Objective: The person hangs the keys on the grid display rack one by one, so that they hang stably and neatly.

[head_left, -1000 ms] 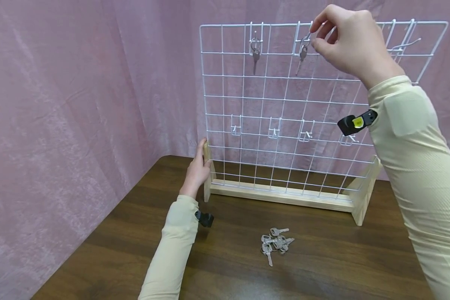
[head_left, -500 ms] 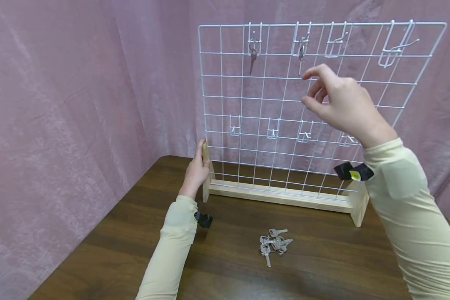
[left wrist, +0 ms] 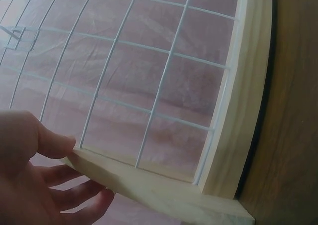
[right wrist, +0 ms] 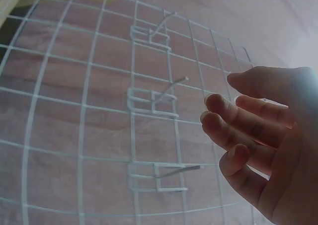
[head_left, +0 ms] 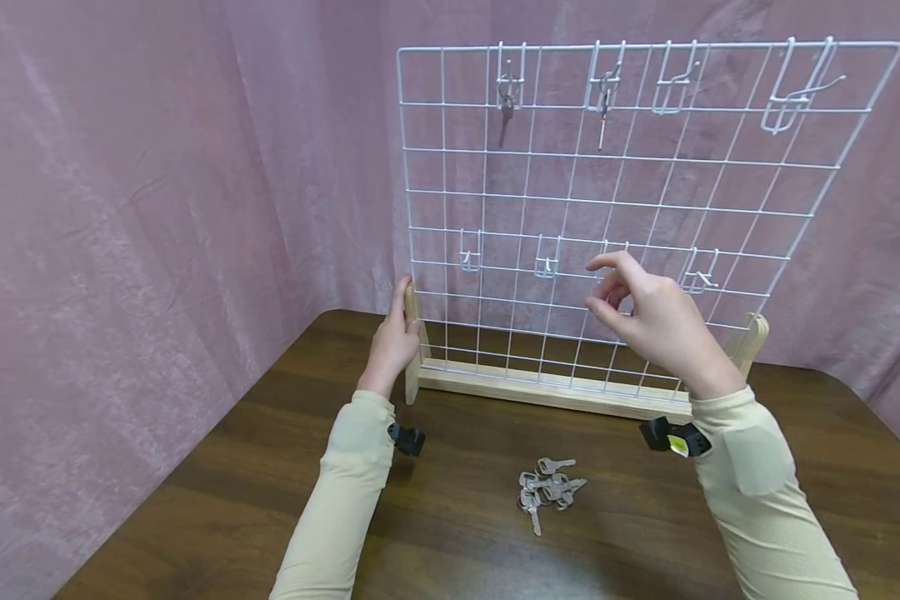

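My left hand [head_left: 392,348] grips the left wooden upright [head_left: 412,354] of a white wire grid rack [head_left: 525,197]; in the left wrist view its thumb lies on one side of the wood and the fingers on the other. In front of the grid's right half hovers my right hand [head_left: 662,321], fingers loosely bent and nothing between them. It covers one lower hook in the head view. Two ringed keys hang from upper hooks: a left key [head_left: 507,108] and a second key [head_left: 604,104]. On the table below lies a pile of silver keys [head_left: 547,486].
Two more upper hooks, a third hook [head_left: 673,81] and a far-right hook [head_left: 795,100], carry no keys. A lower row of small hooks [head_left: 546,265] crosses the grid. The rack's wooden base [head_left: 540,392] stands on the brown table [head_left: 247,467], before a pink curtain [head_left: 157,192].
My right hand has let go of the second key's ring at the top row and come down in front of the lower hooks. The left hand stays on the upright.
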Motion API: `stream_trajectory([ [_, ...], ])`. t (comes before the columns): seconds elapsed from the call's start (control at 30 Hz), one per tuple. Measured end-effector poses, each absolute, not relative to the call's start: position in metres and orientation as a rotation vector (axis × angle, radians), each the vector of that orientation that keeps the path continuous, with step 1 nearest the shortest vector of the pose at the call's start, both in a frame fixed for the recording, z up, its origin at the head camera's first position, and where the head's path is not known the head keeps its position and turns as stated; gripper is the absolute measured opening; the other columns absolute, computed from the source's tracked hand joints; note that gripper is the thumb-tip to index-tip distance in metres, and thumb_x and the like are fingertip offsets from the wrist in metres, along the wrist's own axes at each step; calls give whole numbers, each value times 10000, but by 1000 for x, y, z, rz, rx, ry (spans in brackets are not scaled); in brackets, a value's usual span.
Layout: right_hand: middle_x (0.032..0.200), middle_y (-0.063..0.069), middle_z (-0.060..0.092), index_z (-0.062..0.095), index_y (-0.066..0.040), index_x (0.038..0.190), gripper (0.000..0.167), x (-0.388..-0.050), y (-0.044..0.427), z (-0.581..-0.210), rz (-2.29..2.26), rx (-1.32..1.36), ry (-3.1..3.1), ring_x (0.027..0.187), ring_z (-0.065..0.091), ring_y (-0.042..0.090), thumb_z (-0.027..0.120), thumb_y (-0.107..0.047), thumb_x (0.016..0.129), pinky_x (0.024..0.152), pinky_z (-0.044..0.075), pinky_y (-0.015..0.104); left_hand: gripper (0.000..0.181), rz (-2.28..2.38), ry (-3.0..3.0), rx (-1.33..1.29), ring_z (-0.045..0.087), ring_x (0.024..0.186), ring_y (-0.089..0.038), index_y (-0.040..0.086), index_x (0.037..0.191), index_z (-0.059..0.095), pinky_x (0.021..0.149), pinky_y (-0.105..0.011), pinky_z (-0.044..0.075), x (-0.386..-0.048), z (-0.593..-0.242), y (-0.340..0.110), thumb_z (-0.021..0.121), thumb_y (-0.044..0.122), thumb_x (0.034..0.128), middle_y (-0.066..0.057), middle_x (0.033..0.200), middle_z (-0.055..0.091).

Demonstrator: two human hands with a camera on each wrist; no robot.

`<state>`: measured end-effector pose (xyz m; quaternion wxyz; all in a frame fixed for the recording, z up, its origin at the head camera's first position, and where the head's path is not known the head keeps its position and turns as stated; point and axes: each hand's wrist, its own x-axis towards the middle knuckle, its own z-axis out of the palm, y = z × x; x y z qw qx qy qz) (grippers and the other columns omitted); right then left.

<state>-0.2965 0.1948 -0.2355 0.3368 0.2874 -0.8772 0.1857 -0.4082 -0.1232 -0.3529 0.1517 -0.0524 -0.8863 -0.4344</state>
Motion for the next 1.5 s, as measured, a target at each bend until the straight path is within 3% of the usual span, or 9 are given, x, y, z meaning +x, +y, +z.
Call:
stream_trajectory([
  [0.13,772,20,683,560,-67,1177,323,-294,195,-253,509,753,-2311,692,635,133,673,-63,874,579,459,285,709,-1275,-2555,-157,554,1182,-467,421,1533,70,932,-565,480,-410,-353,-125,467,154,1009,-249,1476,424],
  [0.37,777,-19,693,588,-95,1120,269,-293,197,-287,543,782,-2441,716,649,118,683,-68,870,613,491,292,759,-1323,-2547,-153,554,1183,-463,561,1481,4,925,-563,487,-411,-354,-124,462,176,1016,-220,1527,364],
  [0.53,817,-82,662,637,-147,1031,156,-298,197,-310,456,895,-2633,769,616,80,670,-113,882,660,481,272,750,-1305,-2545,-168,590,1117,-462,530,1497,1,882,-561,503,-413,-357,-125,456,175,1017,-228,1508,391],
  [0.7,853,-105,626,646,-173,950,109,-306,194,-321,417,1127,-2743,780,572,46,669,-103,870,675,472,240,726,-1242,-2535,-175,642,986,-436,468,1517,40,794,-530,522,-412,-356,-128,458,160,1009,-268,1357,532],
  [0.83,868,-44,645,641,-143,932,82,-312,192,-329,440,1318,-2784,785,578,44,675,-103,869,717,518,278,718,-1163,-2519,-170,664,884,-428,415,1525,98,723,-512,525,-411,-353,-128,486,143,985,-281,1218,615],
  [1.07,961,36,670,646,-85,1000,205,-318,186,-354,457,1495,-2964,886,616,157,708,-85,804,798,508,281,720,-1108,-2514,-138,676,773,-370,414,1506,175,647,-444,534,-410,-351,-127,526,143,939,-201,1086,688],
  [1.5,876,-12,552,632,-132,867,271,-320,181,-379,497,1424,-3150,775,506,76,760,5,671,672,407,161,740,-1102,-2513,-118,664,791,-357,402,1484,222,694,-462,540,-407,-347,-126,581,141,892,-170,1086,689],
])
